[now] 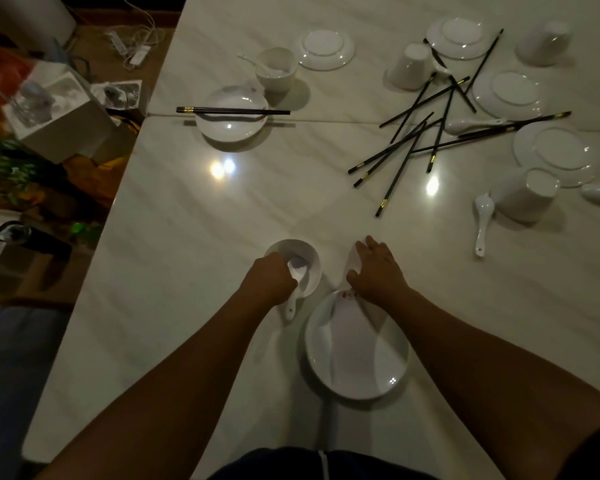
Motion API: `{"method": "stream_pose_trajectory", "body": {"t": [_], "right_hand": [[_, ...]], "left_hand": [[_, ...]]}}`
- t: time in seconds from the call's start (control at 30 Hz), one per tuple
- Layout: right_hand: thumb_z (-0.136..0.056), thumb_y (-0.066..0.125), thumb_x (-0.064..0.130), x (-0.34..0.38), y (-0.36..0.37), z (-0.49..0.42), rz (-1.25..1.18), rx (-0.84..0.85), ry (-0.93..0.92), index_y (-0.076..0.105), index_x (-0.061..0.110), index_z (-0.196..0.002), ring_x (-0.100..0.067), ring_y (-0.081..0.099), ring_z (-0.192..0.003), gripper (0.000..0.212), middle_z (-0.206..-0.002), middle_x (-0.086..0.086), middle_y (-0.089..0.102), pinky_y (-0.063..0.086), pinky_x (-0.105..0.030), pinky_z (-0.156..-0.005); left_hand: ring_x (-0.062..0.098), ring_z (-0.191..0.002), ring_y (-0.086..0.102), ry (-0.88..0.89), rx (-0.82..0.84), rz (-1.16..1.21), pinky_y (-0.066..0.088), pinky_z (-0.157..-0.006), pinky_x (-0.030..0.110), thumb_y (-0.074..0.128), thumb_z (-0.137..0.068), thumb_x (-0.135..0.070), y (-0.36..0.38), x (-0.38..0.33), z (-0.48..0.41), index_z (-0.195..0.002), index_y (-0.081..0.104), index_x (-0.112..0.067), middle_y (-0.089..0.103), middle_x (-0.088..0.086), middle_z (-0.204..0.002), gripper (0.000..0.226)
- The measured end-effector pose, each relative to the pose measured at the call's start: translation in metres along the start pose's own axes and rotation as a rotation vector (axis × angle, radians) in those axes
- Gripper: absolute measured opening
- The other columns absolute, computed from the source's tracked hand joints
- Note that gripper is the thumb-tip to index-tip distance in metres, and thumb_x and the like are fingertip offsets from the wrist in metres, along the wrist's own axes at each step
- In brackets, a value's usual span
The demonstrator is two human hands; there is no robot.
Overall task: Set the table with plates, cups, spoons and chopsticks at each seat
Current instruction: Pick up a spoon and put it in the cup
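My left hand holds a white spoon whose bowl lies inside a white cup; the handle sticks out toward me. My right hand rests with fingers spread on the table just past the far rim of a white plate in front of me. At the far seat stand a plate with a pair of black chopsticks across it, and a cup holding a spoon. A loose pile of black chopsticks lies to the right.
On the white table, several upturned plates, upturned cups and loose spoons are scattered at the right. Another plate lies at the back. Boxes and clutter sit on the floor past the left edge.
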State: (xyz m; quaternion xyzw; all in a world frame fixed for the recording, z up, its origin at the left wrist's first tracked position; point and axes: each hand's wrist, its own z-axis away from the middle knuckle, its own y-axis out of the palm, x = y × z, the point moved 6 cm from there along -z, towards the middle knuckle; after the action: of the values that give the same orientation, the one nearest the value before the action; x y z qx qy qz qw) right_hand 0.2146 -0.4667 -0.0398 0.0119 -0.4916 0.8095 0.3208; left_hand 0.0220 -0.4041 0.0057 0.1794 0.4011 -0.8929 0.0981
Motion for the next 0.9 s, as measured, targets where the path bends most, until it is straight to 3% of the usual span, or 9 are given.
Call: {"method": "stream_pose_trajectory", "body": {"t": [0.17, 0.3, 0.37, 0.53, 0.73, 0.83, 0.9], "right_hand": [[-0.092, 0.048, 0.035, -0.002, -0.003, -0.003, -0.022, 0.005, 0.002, 0.021, 0.016, -0.15, -0.027, 0.007, -0.147, 0.066, -0.161, -0.005, 0.01, 0.013, -0.041, -0.12], [-0.092, 0.048, 0.036, -0.01, -0.022, -0.017, -0.147, -0.054, -0.002, 0.045, 0.014, -0.136, -0.029, 0.037, -0.134, 0.05, -0.145, -0.011, 0.043, 0.032, -0.04, -0.11], [-0.093, 0.05, 0.032, -0.021, -0.044, -0.026, -0.272, -0.108, 0.047, 0.051, 0.012, -0.131, -0.028, 0.049, -0.124, 0.043, -0.134, -0.012, 0.054, 0.036, -0.033, -0.102], [-0.093, 0.052, 0.029, -0.062, -0.097, -0.066, -0.371, -0.206, 0.174, 0.058, 0.008, -0.122, -0.027, 0.053, -0.118, 0.037, -0.128, -0.012, 0.059, 0.038, -0.03, -0.096], [-0.092, 0.051, 0.037, -0.074, -0.125, -0.124, -0.324, -0.242, 0.175, 0.061, 0.005, -0.107, -0.029, 0.058, -0.104, 0.037, -0.11, -0.013, 0.064, 0.038, -0.029, -0.078], [-0.092, 0.049, 0.045, -0.066, -0.133, -0.145, -0.22, -0.259, 0.17, 0.059, 0.004, -0.105, -0.031, 0.059, -0.098, 0.044, -0.103, -0.013, 0.063, 0.042, -0.033, -0.075], [-0.091, 0.05, 0.043, -0.064, -0.135, -0.153, -0.187, -0.258, 0.18, 0.059, 0.007, -0.1, -0.026, 0.059, -0.089, 0.038, -0.094, -0.009, 0.06, 0.043, -0.032, -0.07]], "left_hand": [[0.025, -0.091, 0.064, 0.033, -0.002, -0.095, 0.045, -0.072, 0.027, 0.059, -0.081, -0.014, -0.004, -0.006, -0.005, -0.101, 0.068, -0.012, 0.068, 0.01, -0.102, 0.022], [0.021, -0.07, 0.057, 0.087, -0.081, -0.186, 0.044, -0.066, 0.027, 0.057, -0.086, -0.034, -0.018, -0.02, -0.008, -0.078, 0.062, -0.013, 0.065, 0.008, -0.082, 0.022], [0.021, -0.072, 0.06, 0.151, -0.131, -0.156, 0.051, -0.07, 0.031, 0.055, -0.088, -0.036, -0.029, -0.036, -0.012, -0.079, 0.058, -0.014, 0.065, 0.006, -0.082, 0.024], [0.015, -0.086, 0.054, 0.363, -0.229, 0.026, 0.039, -0.078, 0.026, 0.057, -0.09, -0.032, -0.038, -0.084, -0.042, -0.11, 0.06, -0.015, 0.064, 0.002, -0.096, 0.027], [0.015, -0.086, 0.052, 0.423, -0.139, -0.121, 0.04, -0.08, 0.025, 0.056, -0.091, -0.03, -0.009, -0.125, -0.099, -0.115, 0.059, -0.013, 0.063, 0.007, -0.108, 0.029], [0.023, -0.095, 0.058, 0.447, -0.164, -0.186, 0.044, -0.085, 0.031, 0.054, -0.091, -0.029, -0.005, -0.152, -0.127, -0.115, 0.059, -0.013, 0.062, 0.01, -0.108, 0.029], [0.028, -0.098, 0.059, 0.462, -0.204, -0.218, 0.048, -0.087, 0.036, 0.054, -0.091, -0.027, -0.005, -0.17, -0.146, -0.115, 0.059, -0.012, 0.061, 0.012, -0.108, 0.029]]}}
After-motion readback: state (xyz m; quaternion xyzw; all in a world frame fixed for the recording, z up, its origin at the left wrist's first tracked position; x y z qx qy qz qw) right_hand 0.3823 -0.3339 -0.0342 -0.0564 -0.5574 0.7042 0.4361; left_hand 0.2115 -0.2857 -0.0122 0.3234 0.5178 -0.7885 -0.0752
